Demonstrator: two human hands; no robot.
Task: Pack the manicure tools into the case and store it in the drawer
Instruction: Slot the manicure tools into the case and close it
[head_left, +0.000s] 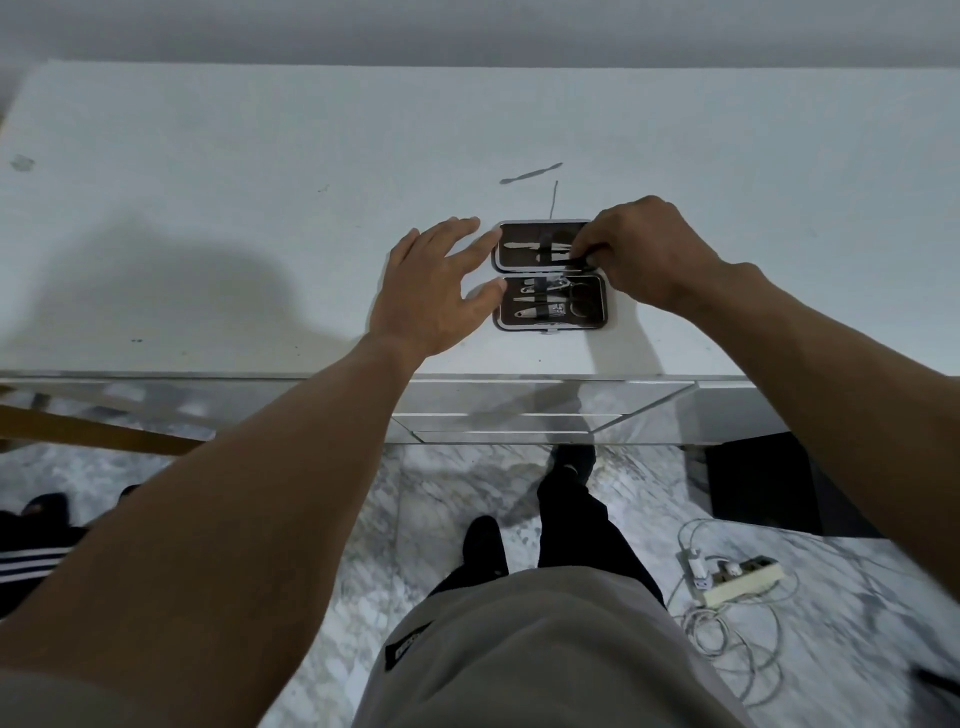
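A small brown manicure case (550, 322) lies open on the white dresser top (260, 208), with several metal tools strapped in both halves. My right hand (639, 254) reaches over the far half, and its fingertips pinch a thin tool at the elastic strap. My left hand (441, 286) rests spread beside the case, its fingers touching the case's left edge. Two loose tools lie beyond the case: a flat metal cuticle pusher (531, 173) and a thin metal pick (554, 199).
The dresser has mirrored drawer fronts (545, 410) below its front edge. On the marble floor lie a white power strip (737, 579) with tangled cables at the right and a dark box (763, 483). A wooden bar (93, 431) shows at the left.
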